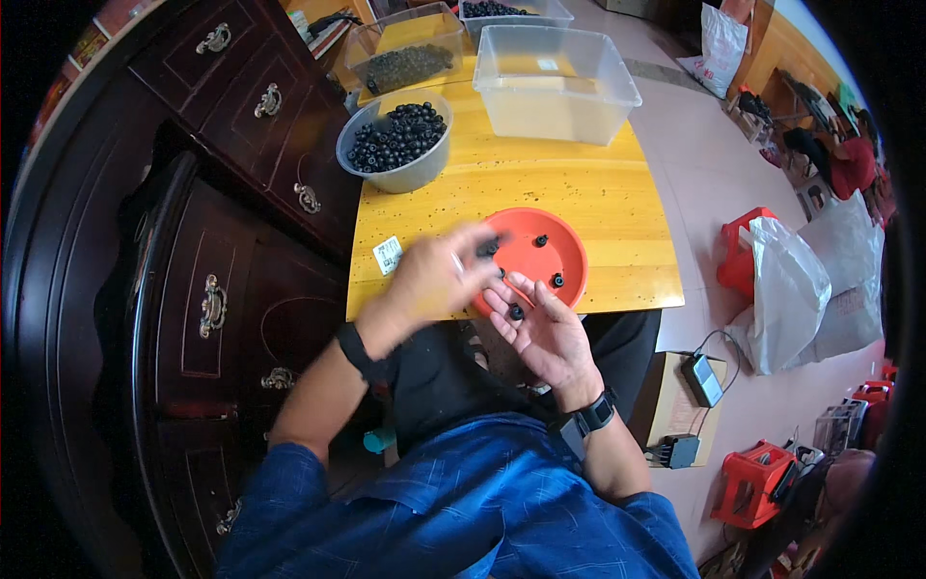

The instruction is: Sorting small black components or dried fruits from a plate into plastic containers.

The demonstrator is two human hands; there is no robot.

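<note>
A shallow orange-red round plate (569, 253) lies at the near edge of the yellow table, with small black ring-like plastic parts (541, 240) in it. My right hand (542, 333) is palm up over the plate's near rim, its fingers loosely curled. One small black part (516, 313) rests on its fingers. My left hand (434, 275) is smeared by motion at the plate's left side. A blurred dark piece (489, 247) shows at its fingertips; whether they grip it is unclear.
On the yellow table (521, 183) stands a translucent tub (424, 174) heaped with black parts. Behind are an open clear bin (559, 121) and another bin (362, 43) holding dark parts. A dark wooden cabinet (241, 183) borders the left. Red stools (748, 482) and plastic bags (786, 299) are at right.
</note>
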